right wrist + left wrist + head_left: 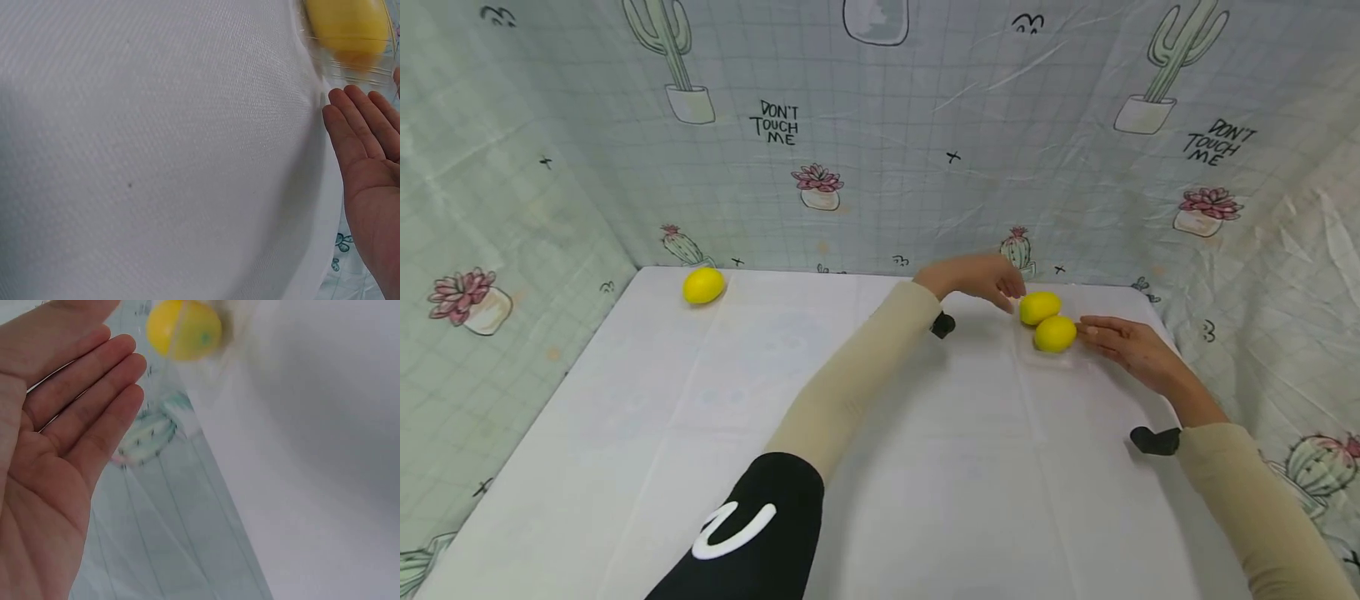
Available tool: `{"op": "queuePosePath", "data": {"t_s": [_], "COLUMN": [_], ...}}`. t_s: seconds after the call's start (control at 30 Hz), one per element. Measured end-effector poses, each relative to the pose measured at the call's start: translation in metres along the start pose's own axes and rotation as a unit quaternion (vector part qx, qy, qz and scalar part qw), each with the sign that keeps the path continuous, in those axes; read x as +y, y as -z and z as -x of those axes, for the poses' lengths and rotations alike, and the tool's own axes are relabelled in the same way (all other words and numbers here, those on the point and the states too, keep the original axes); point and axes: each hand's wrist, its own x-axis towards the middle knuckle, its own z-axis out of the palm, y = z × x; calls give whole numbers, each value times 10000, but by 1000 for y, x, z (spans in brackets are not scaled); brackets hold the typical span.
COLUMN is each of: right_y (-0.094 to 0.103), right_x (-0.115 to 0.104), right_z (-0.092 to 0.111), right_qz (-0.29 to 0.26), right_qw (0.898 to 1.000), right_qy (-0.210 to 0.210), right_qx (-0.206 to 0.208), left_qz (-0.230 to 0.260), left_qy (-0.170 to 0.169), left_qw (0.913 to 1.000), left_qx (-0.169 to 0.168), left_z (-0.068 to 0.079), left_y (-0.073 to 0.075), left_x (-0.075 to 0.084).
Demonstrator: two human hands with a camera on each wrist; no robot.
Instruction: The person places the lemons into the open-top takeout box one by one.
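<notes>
Printed fabric with potted-plant motifs rises behind and beside one white table. Count from my standing position: three lemons, one transparent container, two hands. Two lemons, the rear lemon and the front lemon, lie side by side in the container, between the fingertips of both hands. The third lemon sits well apart, far to the left of the left fingers, near the far left corner.

Left hand: arm extended diagonally forward, wrist bent so that the fingers point right, toward the rear lemon. Fingers are released and nearly straight, gripping nothing. Right hand: fingers point left toward the front lemon, also released and extended. Contact between the right fingertips and the container wall cannot be determined.

Edges: the table's far edge runs close by the left fingers; its right edge passes near the right hand. White surface extends broadly from the left fingers toward the third lemon, and from the right fingers toward the near side.
</notes>
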Motion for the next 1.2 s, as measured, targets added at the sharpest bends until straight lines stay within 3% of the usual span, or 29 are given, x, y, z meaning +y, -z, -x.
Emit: {"op": "queuePosePath", "data": {"t_s": [0.33,0.7,1.0,1.2], "right_y": [1,-2,-3,-4], "right_x": [3,9,9,8], "right_z": [3,4,3,3], "right_qz": [137,139,47,-201], "right_qw": [9999,9996,9995,9992], "right_qy": [-37,223,302,331], "right_qx": [69,135,100,76], "left_qz": [-371,-756,-1218,-1426], "left_qy": [3,688,1411,2038], "left_qw": [9980,9924,9763,9580], "left_qx": [518,678,1099,1427], "left_z": [97,201,282,334], "left_y": [4,-8,-10,-9], "left_x": [-49,-93,-122,-140]}}
